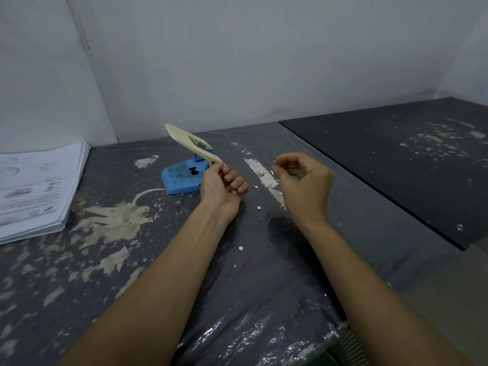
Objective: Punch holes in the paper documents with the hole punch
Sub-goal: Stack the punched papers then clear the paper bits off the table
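My right hand (303,180) hovers, fingers loosely curled, empty. Left hand (221,184) pinches the blue plastic hole punch's (183,178) cream lever; white paper stack (37,188) at nine o'clock.

paper stack (37,188) cut off at left edge; its print unreadable

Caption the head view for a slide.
Left hand at the blue hole punch, right hand empty, paper stack waiting aside.
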The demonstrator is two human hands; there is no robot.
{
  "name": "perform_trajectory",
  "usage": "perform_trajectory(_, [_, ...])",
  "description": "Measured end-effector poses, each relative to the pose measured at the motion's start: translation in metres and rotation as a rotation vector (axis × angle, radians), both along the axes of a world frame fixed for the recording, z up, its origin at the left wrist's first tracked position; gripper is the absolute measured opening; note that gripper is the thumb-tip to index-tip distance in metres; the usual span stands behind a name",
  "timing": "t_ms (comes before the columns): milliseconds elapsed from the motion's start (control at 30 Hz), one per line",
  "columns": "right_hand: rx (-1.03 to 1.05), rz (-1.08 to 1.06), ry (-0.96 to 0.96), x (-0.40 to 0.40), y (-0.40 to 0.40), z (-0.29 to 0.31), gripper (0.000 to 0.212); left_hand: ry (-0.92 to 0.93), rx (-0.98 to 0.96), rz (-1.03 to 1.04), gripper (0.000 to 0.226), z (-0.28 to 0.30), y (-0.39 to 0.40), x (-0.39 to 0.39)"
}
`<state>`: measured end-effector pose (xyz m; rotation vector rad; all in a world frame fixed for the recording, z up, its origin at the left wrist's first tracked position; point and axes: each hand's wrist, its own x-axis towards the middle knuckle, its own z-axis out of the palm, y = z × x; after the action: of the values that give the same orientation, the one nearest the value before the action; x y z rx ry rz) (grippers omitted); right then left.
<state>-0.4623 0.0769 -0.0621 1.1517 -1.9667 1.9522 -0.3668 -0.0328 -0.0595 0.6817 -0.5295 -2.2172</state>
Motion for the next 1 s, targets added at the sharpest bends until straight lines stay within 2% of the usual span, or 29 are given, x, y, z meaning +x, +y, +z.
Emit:
perform_trajectory(200, [0.221,0.018,0.072,-0.005,0.001,-0.004,0.014,0.054,0.001,-0.004,0.043,-0.001,0.001,0.005])
perform_trajectory(300, [0.398,0.146,0.099,-0.003,0.006,-0.004,0.013,0.092,0.023,0.007,0.044,-0.001,-0.001,0.008])
perform_trajectory(433, [0.617,0.261,0.269,0.0,0.007,-0.006,0.011,0.133,0.038,-0.001,0.043,-0.002,-0.002,0.01])
perform_trajectory(667, [0.704,0.236,0.403,-0.004,0.001,-0.008,0.002,0.174,0.058,-0.004,0.042,-0.002,-0.002,0.011])
perform_trajectory(767, [0.769,0.2,0.47,-0.004,-0.002,-0.012,0.007,0.168,0.076,0.015,0.042,-0.001,-0.002,0.011])
perform_trajectory(867, [0.711,0.182,0.456,-0.005,-0.004,-0.015,0.01,0.159,0.095,0.065,0.039,0.001,-0.001,0.008])
perform_trajectory(1000, [0.392,0.228,0.417,0.013,-0.01,-0.005,0.006,0.178,0.145,0.102,0.033,0.004,0.002,0.004])
